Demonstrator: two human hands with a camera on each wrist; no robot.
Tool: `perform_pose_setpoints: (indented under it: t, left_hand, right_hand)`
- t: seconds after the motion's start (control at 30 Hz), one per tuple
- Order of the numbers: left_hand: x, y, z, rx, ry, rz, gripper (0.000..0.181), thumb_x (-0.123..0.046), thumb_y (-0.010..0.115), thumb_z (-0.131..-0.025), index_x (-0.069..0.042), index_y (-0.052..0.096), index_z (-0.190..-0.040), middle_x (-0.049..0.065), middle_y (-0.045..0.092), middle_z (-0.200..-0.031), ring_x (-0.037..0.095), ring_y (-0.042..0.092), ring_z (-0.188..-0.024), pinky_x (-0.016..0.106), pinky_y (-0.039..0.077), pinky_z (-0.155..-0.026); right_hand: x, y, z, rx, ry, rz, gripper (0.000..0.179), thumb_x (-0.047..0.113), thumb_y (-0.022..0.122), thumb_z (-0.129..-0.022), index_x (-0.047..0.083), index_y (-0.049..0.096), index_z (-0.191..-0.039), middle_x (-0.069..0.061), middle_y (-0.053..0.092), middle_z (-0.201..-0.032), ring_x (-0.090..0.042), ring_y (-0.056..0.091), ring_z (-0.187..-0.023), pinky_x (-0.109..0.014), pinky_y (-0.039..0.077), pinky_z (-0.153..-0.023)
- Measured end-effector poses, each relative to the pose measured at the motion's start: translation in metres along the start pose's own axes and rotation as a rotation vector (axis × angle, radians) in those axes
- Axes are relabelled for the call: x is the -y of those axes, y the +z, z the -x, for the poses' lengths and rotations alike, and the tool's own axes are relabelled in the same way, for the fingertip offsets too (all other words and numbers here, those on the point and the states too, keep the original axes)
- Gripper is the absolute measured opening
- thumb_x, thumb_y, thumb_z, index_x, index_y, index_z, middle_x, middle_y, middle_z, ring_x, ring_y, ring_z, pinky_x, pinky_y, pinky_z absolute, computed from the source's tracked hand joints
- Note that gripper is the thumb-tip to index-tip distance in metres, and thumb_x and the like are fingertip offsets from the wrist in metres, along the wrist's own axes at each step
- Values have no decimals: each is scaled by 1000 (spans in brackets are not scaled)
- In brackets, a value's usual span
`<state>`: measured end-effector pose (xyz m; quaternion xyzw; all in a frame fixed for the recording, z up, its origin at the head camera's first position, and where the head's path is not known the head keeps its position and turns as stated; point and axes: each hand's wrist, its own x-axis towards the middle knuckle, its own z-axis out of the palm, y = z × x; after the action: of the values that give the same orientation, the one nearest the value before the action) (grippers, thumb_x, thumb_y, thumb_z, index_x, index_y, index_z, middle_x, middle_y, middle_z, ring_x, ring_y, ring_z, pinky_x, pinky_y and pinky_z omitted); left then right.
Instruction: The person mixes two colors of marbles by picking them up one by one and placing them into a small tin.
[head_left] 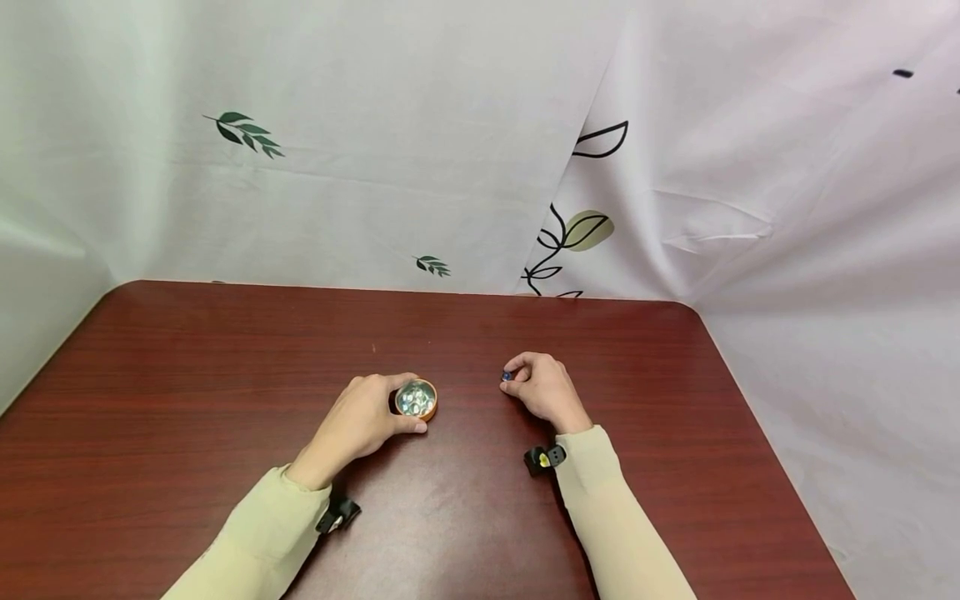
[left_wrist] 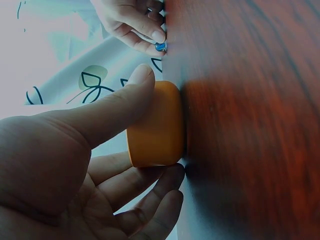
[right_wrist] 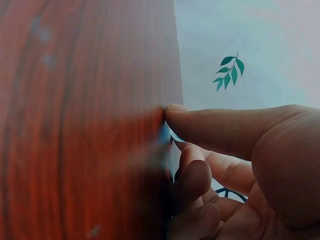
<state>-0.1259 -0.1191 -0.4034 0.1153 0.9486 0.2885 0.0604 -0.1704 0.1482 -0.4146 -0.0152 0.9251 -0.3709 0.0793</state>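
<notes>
My left hand [head_left: 365, 412] grips a small round orange cup [left_wrist: 156, 130], thumb on one side and fingers on the other. The cup stands upright on the table, and several shiny glassy pieces [head_left: 416, 399] show inside it. To the right of the cup, my right hand [head_left: 546, 388] pinches a small blue glass marble [head_left: 506, 377] between thumb and index finger, down at the tabletop. In the left wrist view the marble [left_wrist: 160, 46] shows at the fingertips; in the right wrist view the thumb mostly hides it.
The dark red wooden table [head_left: 465, 508] has rounded far corners. White cloth [head_left: 360, 167] with leaf prints hangs behind it and along its sides. A black wrist camera [head_left: 339, 515] sits by the left cuff, another camera [head_left: 543, 459] by the right cuff.
</notes>
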Motion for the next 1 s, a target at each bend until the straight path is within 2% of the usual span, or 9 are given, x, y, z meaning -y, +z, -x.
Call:
perform_pose_setpoints:
  t: [0.23,0.53,0.77,1.0]
  left_hand:
    - [-1,0,0,12,-37,15,59,-34,91,-73,-21,71,-127,1,74,-104,41,60,-111,48,49,-89]
    - [-2,-1,1,9,-32,18,59,-34,91,-74,-20,70,-128,2,74,-105,34,63,-108,45,51,-87]
    - [0,0,1,6,-15,0,56,-34,91,-73,-21,72,-125,-1,74,-100,39,61,-106,47,50,-87]
    - [1,1,2,-3,-13,1,55,-34,91,-73,-21,72,-123,-3,73,-97,36,62,-104,45,50,-86]
  right_hand:
    - [0,0,1,-10,6,14,13,16,80,-87,13,74,-99,3,65,-73,-14,57,-68,-31,47,-70]
    - [0,1,1,-20,-8,14,12,16,80,-87,13,74,-97,3,64,-72,-13,57,-67,-31,47,-70]
    - [0,0,2,-24,-10,22,10,16,80,-88,13,74,-96,3,63,-71,-14,56,-66,-32,47,-70]
    - [1,0,3,-28,-13,31,10,16,80,-88,14,74,-96,4,64,-71,-13,57,-67,-33,48,-72]
